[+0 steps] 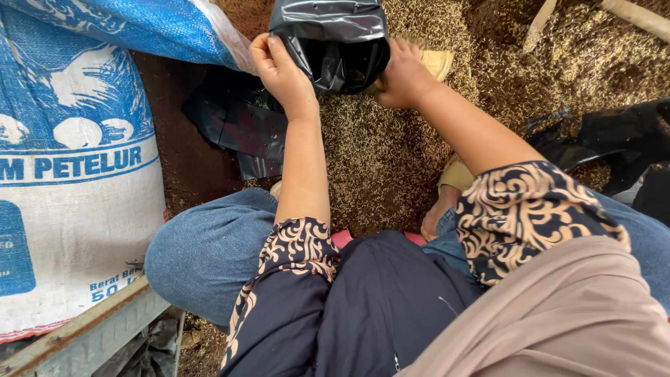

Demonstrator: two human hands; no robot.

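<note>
I see my two hands holding a small black plastic planting bag (333, 43) at the top middle of the view, over a bed of pale rice husks (391, 153) spread on dark soil. The bag's long axis runs away from me, and its dark open mouth faces down and toward me. My left hand (283, 73) pinches the bag's left rim, fingers closed together on the plastic. My right hand (401, 77) presses against the right side of the mouth; its fingertips are hidden behind the bag, so I cannot tell how firmly it grips.

To the left, a large blue and white woven sack (70, 160) stands close, narrowing the room on that side. More flat black plastic sheets (237, 126) lie just beside my left wrist, and another black sheet (614, 139) lies at the right edge. The husk bed is open between my forearms. The bag's far end is cut off by the frame top.
</note>
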